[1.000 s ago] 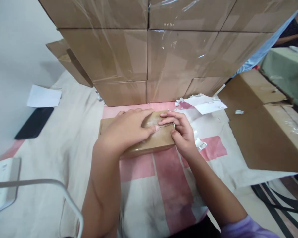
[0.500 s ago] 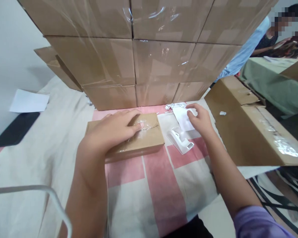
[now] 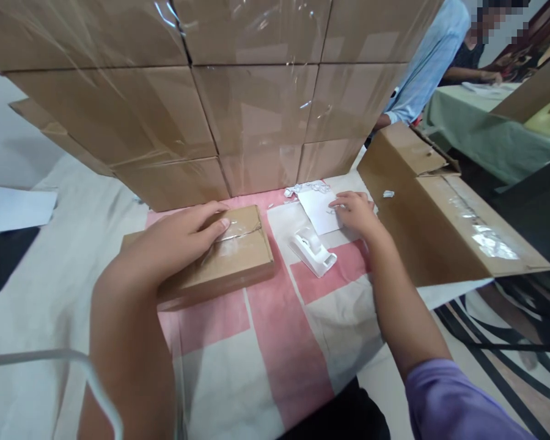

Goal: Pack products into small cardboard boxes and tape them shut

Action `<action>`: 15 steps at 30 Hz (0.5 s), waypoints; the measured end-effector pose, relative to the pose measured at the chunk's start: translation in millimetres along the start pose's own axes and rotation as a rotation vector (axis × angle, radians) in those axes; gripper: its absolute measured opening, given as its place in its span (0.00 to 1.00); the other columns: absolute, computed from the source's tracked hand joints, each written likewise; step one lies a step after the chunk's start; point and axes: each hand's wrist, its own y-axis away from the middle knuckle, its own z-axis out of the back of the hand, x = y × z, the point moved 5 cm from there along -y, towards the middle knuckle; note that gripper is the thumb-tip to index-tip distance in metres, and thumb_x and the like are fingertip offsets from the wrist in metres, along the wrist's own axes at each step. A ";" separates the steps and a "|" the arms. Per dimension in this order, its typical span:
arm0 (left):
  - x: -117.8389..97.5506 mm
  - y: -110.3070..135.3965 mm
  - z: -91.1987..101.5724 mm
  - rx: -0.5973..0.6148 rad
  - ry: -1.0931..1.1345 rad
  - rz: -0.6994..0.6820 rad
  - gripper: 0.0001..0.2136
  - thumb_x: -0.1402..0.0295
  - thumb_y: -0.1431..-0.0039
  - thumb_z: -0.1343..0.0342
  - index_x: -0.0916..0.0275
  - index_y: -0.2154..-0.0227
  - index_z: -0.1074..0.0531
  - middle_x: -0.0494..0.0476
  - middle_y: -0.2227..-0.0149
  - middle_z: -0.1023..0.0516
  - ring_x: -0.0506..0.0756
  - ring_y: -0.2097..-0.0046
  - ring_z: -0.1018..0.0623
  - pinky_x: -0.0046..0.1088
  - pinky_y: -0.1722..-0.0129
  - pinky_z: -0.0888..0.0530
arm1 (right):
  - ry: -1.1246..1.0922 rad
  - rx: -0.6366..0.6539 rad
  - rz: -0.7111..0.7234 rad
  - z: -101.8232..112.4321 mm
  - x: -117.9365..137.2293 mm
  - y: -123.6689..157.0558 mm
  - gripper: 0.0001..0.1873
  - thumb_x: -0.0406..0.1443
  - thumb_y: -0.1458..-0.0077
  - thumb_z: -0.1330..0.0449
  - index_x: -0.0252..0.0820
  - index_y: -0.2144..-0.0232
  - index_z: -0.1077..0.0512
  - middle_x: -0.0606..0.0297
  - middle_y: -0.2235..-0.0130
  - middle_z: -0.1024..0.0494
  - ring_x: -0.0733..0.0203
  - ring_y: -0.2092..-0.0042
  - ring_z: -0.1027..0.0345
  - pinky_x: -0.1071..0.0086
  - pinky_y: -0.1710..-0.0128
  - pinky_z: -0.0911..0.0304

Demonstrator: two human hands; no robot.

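My left hand [image 3: 178,244] lies on top of a flat cardboard box [image 3: 247,250], fingers stretched over its far side and the thumb close to a taped seam. To the right, my right hand [image 3: 355,212] is over a white sheet of paper [image 3: 315,211], fingers extended with the tips at its right part. Small dark marks show on the paper by the fingertips. Between the box and my right hand stands a white tape dispenser [image 3: 316,253]. Crumpled paper scraps [image 3: 293,190] lie at the sheet's far edge.
Stacked cardboard boxes under clear film [image 3: 256,104] rise right behind. An open carton [image 3: 421,238] stands at the right. A dark flat object [image 3: 7,260] lies far left near white papers [image 3: 18,208]. A white tube [image 3: 91,373] crosses the lower left. Other people are behind.
My right hand has lowered from above the paper, its fingers coming down onto the sheet. My left hand stays on the box. The whole view has shifted, moving things leftward.
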 end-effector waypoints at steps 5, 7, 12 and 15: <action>-0.1 -0.8 0.1 0.004 0.007 -0.013 0.24 0.44 0.34 0.57 0.42 0.40 0.32 0.47 0.37 0.27 0.65 0.39 0.27 0.45 0.39 0.32 | 0.079 0.103 -0.052 5.1 -4.2 6.0 0.15 0.32 0.49 0.41 0.48 0.61 0.18 0.58 0.43 0.25 0.39 0.42 0.41 0.46 0.44 0.46; -1.5 -0.6 0.4 0.011 0.011 -0.014 0.24 0.44 0.34 0.57 0.42 0.40 0.32 0.47 0.37 0.27 0.64 0.39 0.27 0.45 0.39 0.32 | 0.097 0.096 -0.040 6.2 -2.4 5.7 0.10 0.32 0.50 0.40 0.45 0.66 0.19 0.57 0.44 0.26 0.39 0.43 0.41 0.47 0.45 0.45; -4.7 0.4 0.2 0.038 0.022 -0.008 0.23 0.44 0.33 0.57 0.43 0.41 0.32 0.46 0.38 0.26 0.63 0.40 0.26 0.44 0.39 0.33 | 0.112 0.083 -0.020 9.7 0.2 5.0 0.07 0.31 0.49 0.42 0.42 0.69 0.23 0.52 0.50 0.25 0.41 0.47 0.39 0.49 0.47 0.42; -4.2 0.9 0.9 0.021 -0.016 -0.002 0.23 0.45 0.32 0.57 0.43 0.41 0.32 0.45 0.38 0.26 0.61 0.41 0.26 0.41 0.40 0.32 | 0.119 0.043 -0.049 16.4 -3.8 5.8 0.12 0.30 0.48 0.43 0.43 0.64 0.21 0.52 0.50 0.26 0.41 0.46 0.40 0.48 0.46 0.43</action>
